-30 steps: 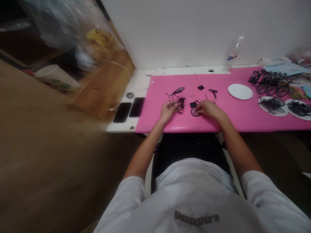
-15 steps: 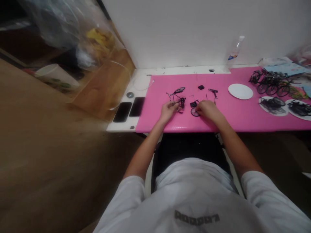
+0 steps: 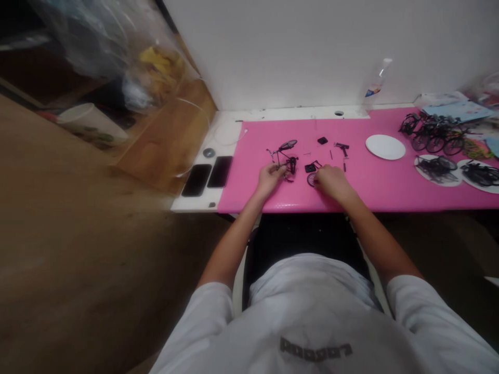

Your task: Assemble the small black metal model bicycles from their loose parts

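Observation:
My left hand [image 3: 272, 177] is closed on a small black model bicycle [image 3: 287, 156], which lies tilted on the pink table cover [image 3: 249, 202]. One of its wheels points away toward the wall. A little to the right, my right hand [image 3: 332, 182] has its fingers closed at the edge of a small loose wheel [image 3: 311, 179], partly hidden by the fingertips. Just behind that wheel lies a black square part [image 3: 310, 168] with a thin arm. Farther back are another black square piece [image 3: 322, 140], a dark pistol-shaped part [image 3: 342, 147] and a short thin rod [image 3: 331, 155].
A white plate [image 3: 385, 147] sits right of the parts. Beyond it stand several assembled model bicycles [image 3: 436, 136], with dark parts on two more plates [image 3: 425, 179]. Two phones [image 3: 197, 180] lie at the left edge. A clear bottle [image 3: 377, 82] stands by the wall.
My right hand has shifted slightly, and its fingers cover more of the loose wheel. My left hand and the model bicycle stay in place.

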`<state>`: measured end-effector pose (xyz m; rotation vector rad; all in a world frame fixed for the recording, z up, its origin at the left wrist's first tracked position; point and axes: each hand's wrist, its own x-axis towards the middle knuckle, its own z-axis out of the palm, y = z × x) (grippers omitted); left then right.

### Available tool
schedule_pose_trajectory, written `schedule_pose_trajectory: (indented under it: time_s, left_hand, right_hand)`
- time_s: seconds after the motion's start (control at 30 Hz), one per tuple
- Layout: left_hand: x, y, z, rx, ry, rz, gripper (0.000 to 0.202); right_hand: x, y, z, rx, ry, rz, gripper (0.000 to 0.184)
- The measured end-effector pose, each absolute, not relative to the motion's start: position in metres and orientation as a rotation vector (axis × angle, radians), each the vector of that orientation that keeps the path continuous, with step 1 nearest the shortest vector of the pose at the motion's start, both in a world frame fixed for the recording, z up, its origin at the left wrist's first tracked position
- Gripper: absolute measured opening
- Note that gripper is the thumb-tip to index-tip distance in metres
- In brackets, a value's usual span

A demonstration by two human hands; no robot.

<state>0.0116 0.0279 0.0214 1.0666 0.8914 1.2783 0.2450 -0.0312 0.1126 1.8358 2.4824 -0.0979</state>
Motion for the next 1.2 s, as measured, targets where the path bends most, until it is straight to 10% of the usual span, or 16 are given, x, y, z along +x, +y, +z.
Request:
schedule_pose_trajectory:
  time_s: [1.2]
  left_hand:
    - [0.012, 0.029, 0.021, 1.04, 0.864, 1.301, 0.043]
  right_hand:
    - [0.239, -0.016, 0.09, 1.956, 2.742, -0.354, 0.016]
